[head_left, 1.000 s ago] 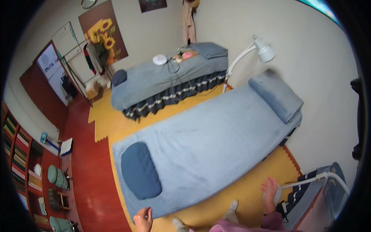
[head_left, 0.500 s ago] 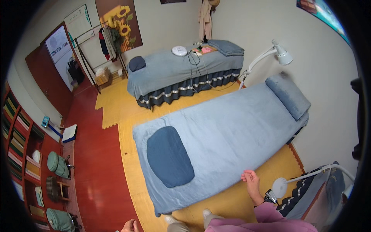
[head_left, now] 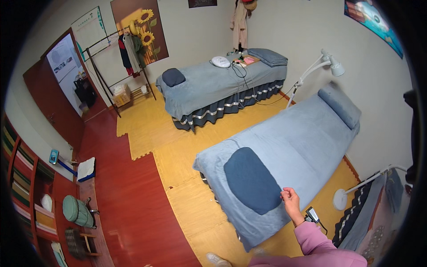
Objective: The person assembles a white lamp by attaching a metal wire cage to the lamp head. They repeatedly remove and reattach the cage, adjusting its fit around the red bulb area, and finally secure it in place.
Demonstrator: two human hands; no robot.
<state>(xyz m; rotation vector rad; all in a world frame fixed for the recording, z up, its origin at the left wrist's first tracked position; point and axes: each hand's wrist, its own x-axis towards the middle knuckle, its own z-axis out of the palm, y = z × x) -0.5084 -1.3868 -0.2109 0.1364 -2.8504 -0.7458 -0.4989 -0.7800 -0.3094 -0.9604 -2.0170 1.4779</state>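
My right hand [head_left: 291, 204] reaches up from a pink sleeve [head_left: 313, 238], its fingers loosely bent with nothing seen in them. In the picture it lies right beside the edge of a dark blue cushion [head_left: 252, 180]; whether it touches is not clear. The cushion rests flat on the near end of a bed with a light blue cover [head_left: 293, 153]. At that bed's far end lies a blue bolster [head_left: 341, 107]. A dark device with a pale face [head_left: 313, 214] shows next to my wrist. My left hand is out of view.
A second bed [head_left: 195, 93] stands beyond, cables hanging from it. A white lamp [head_left: 337, 69] rises between the beds; another lamp's round base [head_left: 340, 199] is at right. Left are a shelf [head_left: 26, 173], a green stool [head_left: 76, 211], a clothes rack [head_left: 100, 80] and a door [head_left: 51, 95].
The view has shifted, and the near bed with its cushion now appears further right. My right hand now shows beside the cushion's edge. My left hand has left the view.
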